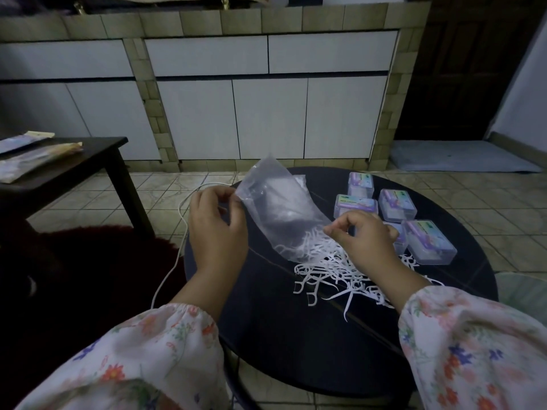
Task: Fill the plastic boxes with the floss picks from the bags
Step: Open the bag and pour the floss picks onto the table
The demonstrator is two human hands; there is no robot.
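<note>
A clear plastic bag (281, 208) is held tilted above the round dark table (266, 335), mouth down. My left hand (216, 229) pinches its upper edge and my right hand (364, 241) pinches its lower edge. White floss picks (334, 276) spill from the bag's mouth into a loose pile on the table. Several clear plastic boxes with purple labels stand at the table's far right: one at the back (360, 183), one in the middle (355, 205), another beside it (397, 205), and the nearest (429, 242). A further box is mostly hidden behind my right hand.
A white cable (180, 232) runs over the tiled floor left of the table. A low dark side table (97, 149) with flat packets (35, 155) stands at the left. White cabinets line the back wall. A dark red rug (88, 261) lies at the lower left.
</note>
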